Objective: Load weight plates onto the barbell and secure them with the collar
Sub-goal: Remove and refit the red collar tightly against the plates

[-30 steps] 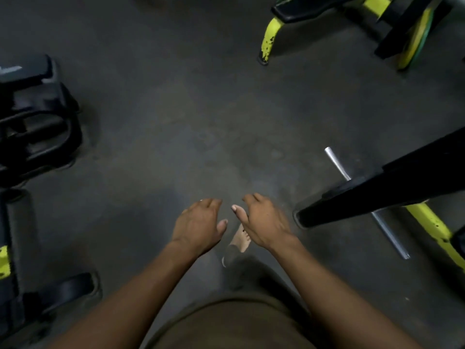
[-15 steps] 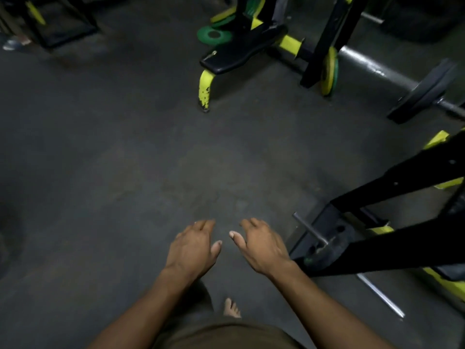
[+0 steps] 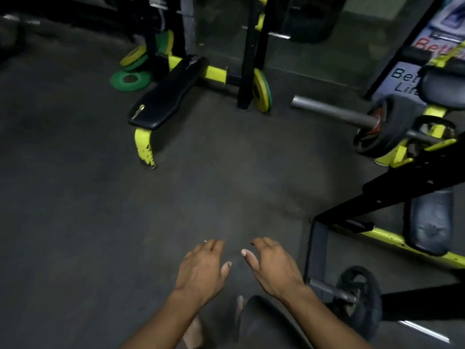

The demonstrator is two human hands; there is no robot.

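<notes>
Left hand (image 3: 201, 270) and right hand (image 3: 273, 267) both empty, fingers spread, low at 6 o'clock. View now lifted from floor: barbell (image 3: 334, 113) newly visible at 2 o'clock, green plate (image 3: 130, 81) at 11. Probably walking over; loading not begun.

single head view, looking forward and down at the floor (image 3: 100, 222); black bench (image 3: 171, 94) ahead, well beyond the near forearms.
</notes>
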